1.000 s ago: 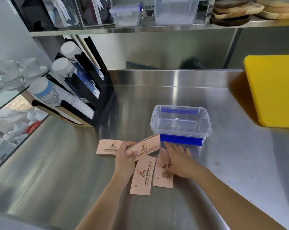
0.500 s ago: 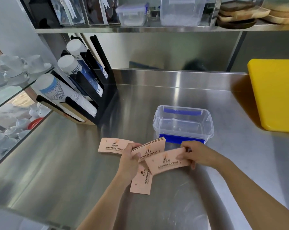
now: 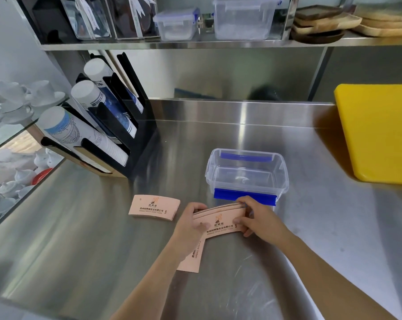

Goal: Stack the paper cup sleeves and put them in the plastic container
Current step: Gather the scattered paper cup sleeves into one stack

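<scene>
A small stack of pink paper cup sleeves is held above the steel counter, just in front of the clear plastic container with blue clips. My left hand grips the stack's left end and my right hand grips its right end. One loose sleeve lies flat on the counter to the left. Another loose sleeve lies under my left wrist, partly hidden. The container is open and holds nothing.
A black rack of paper cups stands at the left. A yellow cutting board lies at the right. Shelf above holds plastic boxes and wooden trays. Glass shelves with white cups border the left edge.
My right hand lifted a sleeve off the counter and brought it onto the one in my left hand. Both hands now hold the sleeves together as one stack.
</scene>
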Tool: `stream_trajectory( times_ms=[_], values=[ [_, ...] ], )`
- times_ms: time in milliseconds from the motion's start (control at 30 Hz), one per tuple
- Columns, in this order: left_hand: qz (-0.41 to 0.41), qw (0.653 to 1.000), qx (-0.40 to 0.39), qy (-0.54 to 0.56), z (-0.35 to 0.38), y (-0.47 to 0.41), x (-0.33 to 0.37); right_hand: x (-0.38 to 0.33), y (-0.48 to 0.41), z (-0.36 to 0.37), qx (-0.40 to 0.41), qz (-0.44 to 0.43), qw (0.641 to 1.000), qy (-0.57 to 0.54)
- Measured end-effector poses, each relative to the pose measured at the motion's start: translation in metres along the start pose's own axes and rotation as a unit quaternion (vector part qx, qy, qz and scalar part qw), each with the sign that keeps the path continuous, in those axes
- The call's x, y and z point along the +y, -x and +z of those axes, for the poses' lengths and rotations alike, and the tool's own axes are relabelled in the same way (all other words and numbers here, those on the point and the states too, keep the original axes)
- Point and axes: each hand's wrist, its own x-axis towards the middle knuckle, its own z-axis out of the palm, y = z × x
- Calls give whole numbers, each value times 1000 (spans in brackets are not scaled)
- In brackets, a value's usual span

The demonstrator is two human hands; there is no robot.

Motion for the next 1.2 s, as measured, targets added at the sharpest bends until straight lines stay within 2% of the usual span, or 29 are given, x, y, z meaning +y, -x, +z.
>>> stream_trajectory(
  times_ms=[133, 233, 267, 333, 400, 600, 767, 867, 1000, 1100, 1200],
  values=[
    [21, 999, 4, -34, -3, -2, 0, 4, -2, 0, 32, -14, 999, 34],
    [32, 998, 20, -52, -10, -4, 2, 0, -1, 2, 81, -21, 996, -5],
    [35, 997, 31, -58, -14, -5, 2, -2, 0, 4, 100, -21, 995, 4],
    [39, 996, 53, -57, -24, -8, 3, -3, -1, 10, 117, -34, 988, 91],
    [33, 996, 78, -30, -33, -9, 1, -6, -4, 23, 87, -57, 982, 156],
    [17, 988, 146, 42, -52, -2, -11, -30, -13, 65, -38, -70, 976, 202],
    [23, 978, 177, 103, -60, 3, -15, -46, -13, 82, -39, -84, 945, 315],
    [16, 977, 183, 111, -59, 0, -14, -51, -16, 77, -51, -62, 933, 350],
    [-1, 978, 181, 105, -52, -5, -15, -41, -22, 60, -86, 22, 948, 306],
    [-4, 978, 178, 108, -45, -8, -14, -24, -24, 48, -100, 48, 959, 260],
    [-8, 978, 172, 115, -37, -11, -13, -16, -19, 39, -81, -2, 963, 258]
  ],
)
